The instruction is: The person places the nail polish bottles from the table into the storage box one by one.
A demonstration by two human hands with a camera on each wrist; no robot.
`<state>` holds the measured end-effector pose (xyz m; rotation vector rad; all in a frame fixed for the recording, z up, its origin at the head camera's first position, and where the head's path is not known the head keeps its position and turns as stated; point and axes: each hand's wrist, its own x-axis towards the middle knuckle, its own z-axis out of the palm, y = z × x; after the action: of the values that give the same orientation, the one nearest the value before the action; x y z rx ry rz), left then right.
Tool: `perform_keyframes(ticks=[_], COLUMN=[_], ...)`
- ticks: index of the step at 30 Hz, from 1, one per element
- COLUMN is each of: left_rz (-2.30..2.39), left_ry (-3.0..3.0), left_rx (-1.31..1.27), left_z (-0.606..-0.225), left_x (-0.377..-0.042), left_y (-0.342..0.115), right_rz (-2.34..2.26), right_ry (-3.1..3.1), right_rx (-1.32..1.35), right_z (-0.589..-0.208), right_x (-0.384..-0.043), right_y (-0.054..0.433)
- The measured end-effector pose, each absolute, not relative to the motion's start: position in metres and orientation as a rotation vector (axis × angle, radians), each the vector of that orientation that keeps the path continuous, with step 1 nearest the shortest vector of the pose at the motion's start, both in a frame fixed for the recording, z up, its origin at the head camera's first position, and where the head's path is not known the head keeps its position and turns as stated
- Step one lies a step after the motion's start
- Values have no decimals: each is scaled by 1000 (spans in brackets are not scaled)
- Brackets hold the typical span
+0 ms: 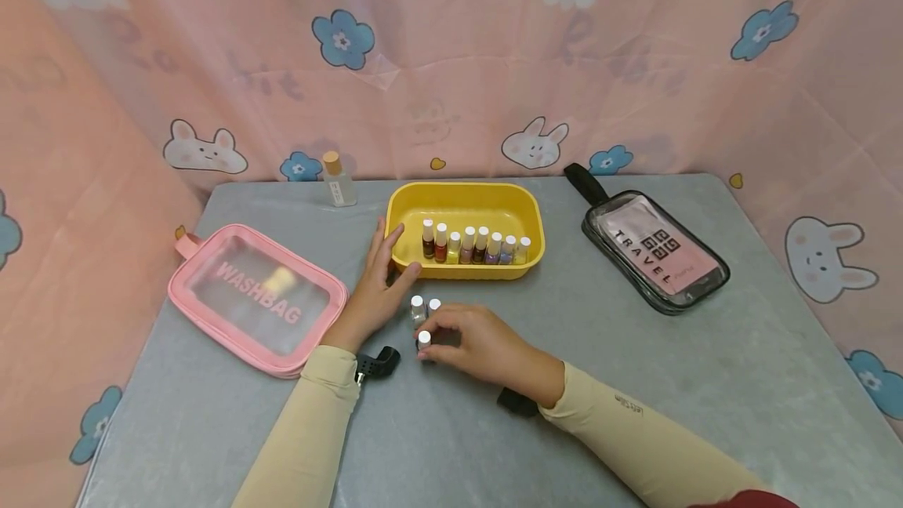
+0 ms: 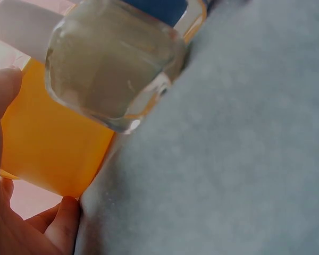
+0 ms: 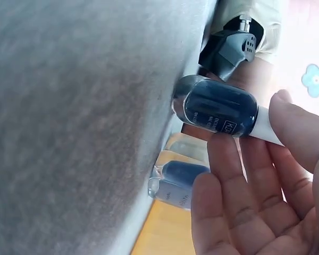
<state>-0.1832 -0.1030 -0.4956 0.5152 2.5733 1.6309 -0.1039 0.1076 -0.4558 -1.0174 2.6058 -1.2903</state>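
Note:
My right hand (image 1: 487,343) pinches the white cap of a dark blue nail polish bottle (image 3: 220,109), which stands upright at the table surface. Just beyond it are two more nail polish bottles: a clear-looking one (image 2: 111,58) and a blue one (image 3: 181,183), partly hidden by the right fingers. Against the front left corner of a yellow bin (image 1: 466,273) rests my left hand (image 1: 370,292), its fingers along the side and its thumb at the front. Inside the bin, several nail polish bottles (image 1: 466,245) stand in a row along the front wall, white caps up.
A pink wash bag (image 1: 247,359) with a clear window lies at the left, close to the left wrist. Behind it stands a small glass bottle (image 1: 342,186) with a gold cap. A black-edged travel pouch (image 1: 656,249) lies at the right.

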Motion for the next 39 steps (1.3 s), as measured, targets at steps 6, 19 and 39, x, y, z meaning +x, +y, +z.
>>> perform_keyframes(ticks=[6,19,39], left_rz=[1631,1620,1628], left_ry=[2578,2567,2557], left_rx=[517,501,500], left_z=[-495,-494,-494], left_x=[-183,-184,-183], left_y=[-103,-104,-103], right_rz=[-1270,-1374,-1245], right_ry=[2614,2690,2770], right_rx=[-1012,-921,-272], right_z=[-455,-403,-405], right_x=[-103,-123,-257], right_y=[107,128,190])
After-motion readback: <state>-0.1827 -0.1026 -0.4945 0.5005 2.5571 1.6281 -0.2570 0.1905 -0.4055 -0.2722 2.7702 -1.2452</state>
